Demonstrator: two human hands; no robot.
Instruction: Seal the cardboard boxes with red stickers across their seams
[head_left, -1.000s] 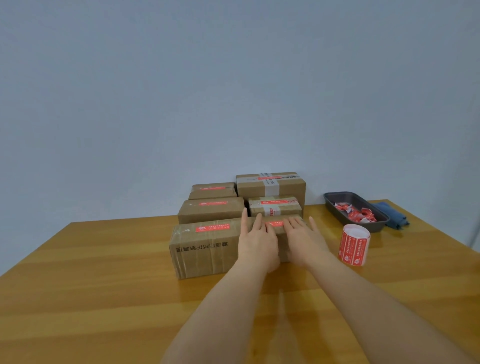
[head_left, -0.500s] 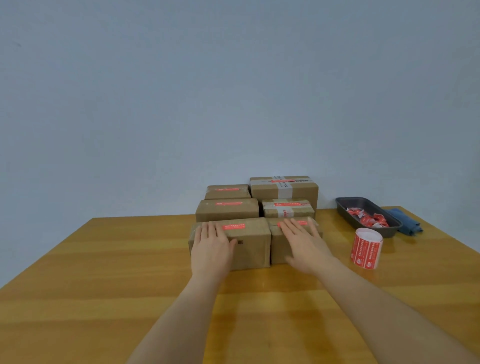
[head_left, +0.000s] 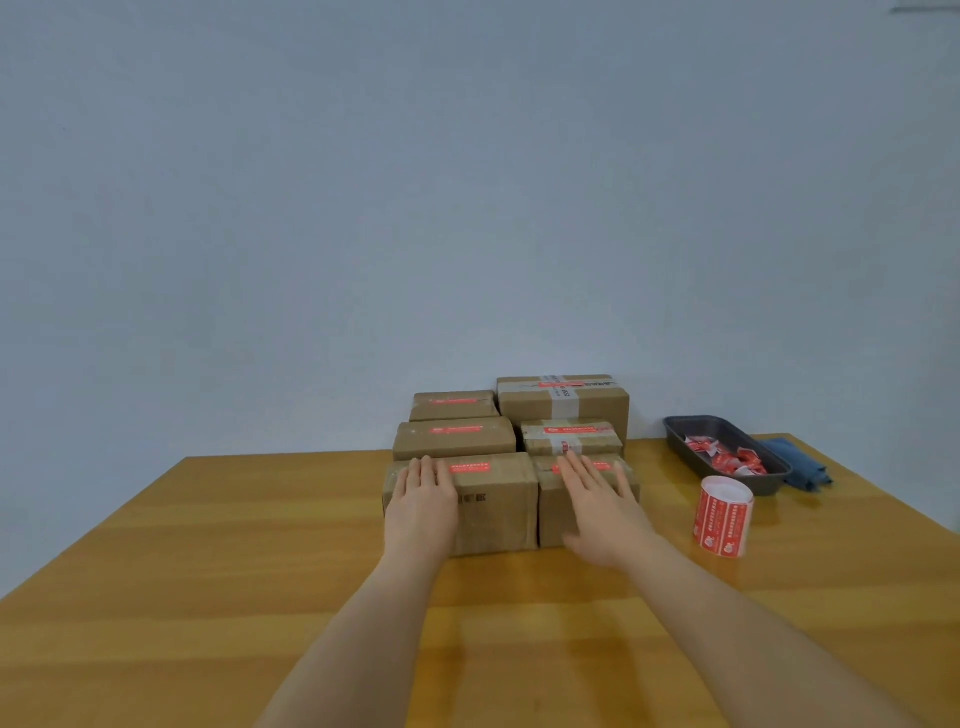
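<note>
Several brown cardboard boxes stand in two rows on the wooden table, each with a red sticker on top. My left hand lies flat with straight fingers on the near left box, beside its red sticker. My right hand rests flat on the near right box, partly covering its sticker. Behind them are two middle boxes and two rear boxes. A roll of red stickers stands upright to the right of my right hand.
A dark tray with crumpled red and white sticker backings sits at the back right, with a blue cloth beside it. A plain wall rises right behind the boxes. The table's right edge runs close to the cloth.
A second ago both hands were together on the near boxes. My left hand has slid left along the near left box, and the view has shifted a little; my right hand stays on the right box.
</note>
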